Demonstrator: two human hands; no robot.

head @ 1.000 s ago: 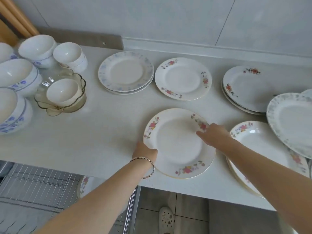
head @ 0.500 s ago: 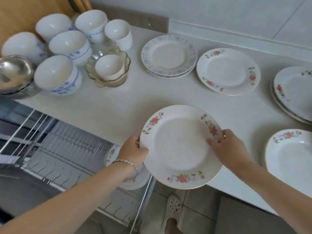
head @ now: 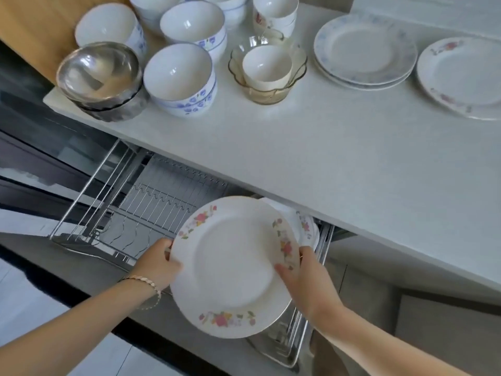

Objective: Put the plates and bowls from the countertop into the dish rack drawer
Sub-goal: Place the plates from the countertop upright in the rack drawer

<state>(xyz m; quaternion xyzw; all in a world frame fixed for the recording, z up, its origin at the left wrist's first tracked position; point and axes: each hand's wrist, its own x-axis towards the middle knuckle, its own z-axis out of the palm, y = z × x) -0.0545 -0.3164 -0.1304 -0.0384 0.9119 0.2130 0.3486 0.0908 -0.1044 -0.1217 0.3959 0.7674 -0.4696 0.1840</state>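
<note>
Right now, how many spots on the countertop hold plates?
2: a blue-rimmed stack at the back, a floral plate at the frame's right edge. More may lie off-frame.

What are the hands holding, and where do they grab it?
A flowered plate: left hand grips its left rim, right hand its right rim.

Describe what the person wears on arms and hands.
No sleeves or gloves are in view. At the wrist of the left hand sits a thin gold-coloured bracelet of small links. The right hand and its wrist show no ring, watch or band.
</note>
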